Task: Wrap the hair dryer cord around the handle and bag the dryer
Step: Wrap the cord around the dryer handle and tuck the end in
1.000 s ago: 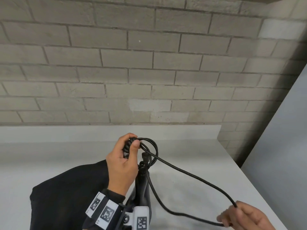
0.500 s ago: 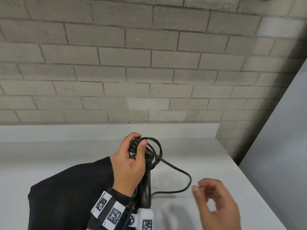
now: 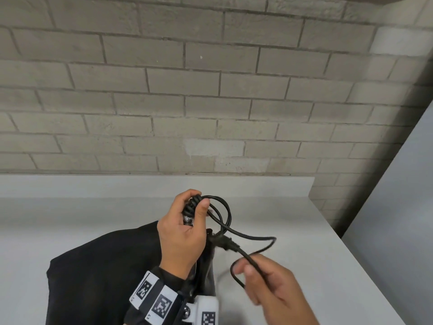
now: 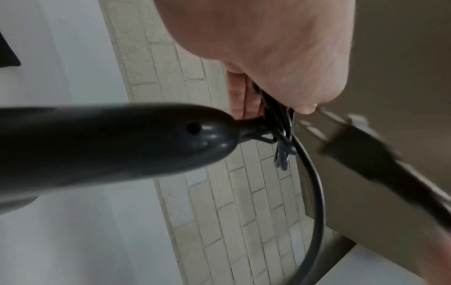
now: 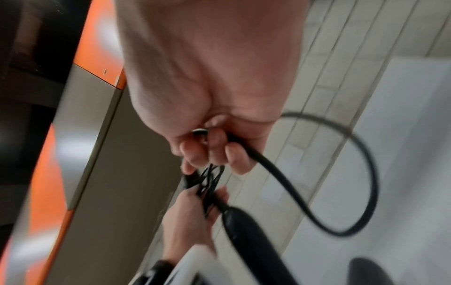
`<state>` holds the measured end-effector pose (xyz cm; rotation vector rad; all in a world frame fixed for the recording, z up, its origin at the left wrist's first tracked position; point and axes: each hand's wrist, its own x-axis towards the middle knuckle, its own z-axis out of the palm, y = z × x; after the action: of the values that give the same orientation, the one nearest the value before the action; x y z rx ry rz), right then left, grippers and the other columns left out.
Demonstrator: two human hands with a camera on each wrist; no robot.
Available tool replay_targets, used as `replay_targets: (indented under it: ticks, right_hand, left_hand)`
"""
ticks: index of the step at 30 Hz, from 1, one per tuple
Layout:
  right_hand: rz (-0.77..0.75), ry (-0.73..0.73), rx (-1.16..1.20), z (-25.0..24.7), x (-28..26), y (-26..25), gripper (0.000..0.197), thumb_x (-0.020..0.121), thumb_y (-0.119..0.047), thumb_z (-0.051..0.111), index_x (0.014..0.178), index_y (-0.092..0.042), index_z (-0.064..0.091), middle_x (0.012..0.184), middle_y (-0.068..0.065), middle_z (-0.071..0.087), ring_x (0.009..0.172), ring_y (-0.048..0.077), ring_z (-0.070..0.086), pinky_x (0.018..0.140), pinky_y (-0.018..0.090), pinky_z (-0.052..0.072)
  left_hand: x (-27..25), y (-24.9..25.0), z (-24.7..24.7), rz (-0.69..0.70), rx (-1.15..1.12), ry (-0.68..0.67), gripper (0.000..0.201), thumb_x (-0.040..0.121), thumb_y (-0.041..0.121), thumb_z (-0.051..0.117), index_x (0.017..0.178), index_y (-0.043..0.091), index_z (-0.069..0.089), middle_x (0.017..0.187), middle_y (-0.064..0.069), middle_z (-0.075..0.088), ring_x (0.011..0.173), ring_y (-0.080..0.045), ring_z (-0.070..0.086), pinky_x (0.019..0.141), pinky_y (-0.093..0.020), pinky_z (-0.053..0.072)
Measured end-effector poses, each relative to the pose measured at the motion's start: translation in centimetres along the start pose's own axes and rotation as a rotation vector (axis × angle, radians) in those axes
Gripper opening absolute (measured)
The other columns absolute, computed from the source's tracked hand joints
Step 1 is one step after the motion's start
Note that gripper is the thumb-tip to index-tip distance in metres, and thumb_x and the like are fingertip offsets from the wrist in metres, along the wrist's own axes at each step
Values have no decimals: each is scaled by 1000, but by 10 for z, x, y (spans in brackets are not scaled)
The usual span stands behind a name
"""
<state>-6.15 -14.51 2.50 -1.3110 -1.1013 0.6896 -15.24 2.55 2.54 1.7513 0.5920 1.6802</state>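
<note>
My left hand (image 3: 196, 202) grips several coils of the black cord (image 3: 257, 238) against the end of the black hair dryer handle (image 4: 109, 144), held above the table. The handle (image 3: 207, 268) hangs down below that hand, mostly hidden by the wrist. From the coils the cord loops out to the right and bends back to my right hand (image 3: 250, 266), which pinches it just past a thicker black piece (image 3: 223, 241) of the cord. The black bag (image 3: 100, 266) lies flat on the table under my left forearm. The dryer's head is hidden.
The white table (image 3: 304, 242) ends at a brick wall (image 3: 210, 102) behind. A grey panel (image 3: 398, 207) stands beyond the table's right edge. The right wrist view is blurred and shows an orange and grey surface (image 5: 80, 135) to one side.
My right hand let go of the cord's far loop at the lower right, came in towards my left hand, and now pinches the cord close to it. The free loop is shorter.
</note>
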Motion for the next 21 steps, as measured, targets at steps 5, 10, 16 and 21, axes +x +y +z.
replay_targets:
  ticks: [5, 10, 16, 21]
  right_hand:
    - [-38, 26, -430, -56, -25, 20, 52, 78, -67, 49, 51, -26, 66, 53, 0, 59, 48, 0, 49, 54, 10, 34]
    - [74, -78, -967, -80, -36, 67, 59, 80, -58, 65, 42, -25, 34, 43, -10, 40, 49, -8, 45, 62, 2, 33]
    - [85, 8, -850, -59, -29, 72, 26, 75, -56, 64, 59, -38, 56, 57, -20, 56, 59, -3, 56, 61, 7, 41]
    - [-569, 504, -696, -16, -2, 27, 24, 77, -32, 73, 87, -12, 66, 85, -4, 61, 84, 10, 56, 79, 18, 44]
  left_hand:
    - [2, -3, -3, -52, -29, 10, 28, 89, 44, 60, 103, 21, 63, 89, 24, 68, 75, -3, 71, 69, -34, 61]
    - [-1, 0, 0, -56, -40, -12, 25, 89, 44, 60, 103, 23, 63, 89, 22, 69, 74, -5, 71, 69, -32, 61]
    - [-6, 4, 6, -33, -47, -47, 20, 89, 45, 60, 102, 29, 62, 90, 20, 68, 74, -7, 71, 68, -24, 58]
    - [-11, 8, 11, -29, -57, -69, 19, 89, 43, 62, 102, 30, 62, 87, 18, 69, 71, -9, 71, 66, -30, 58]
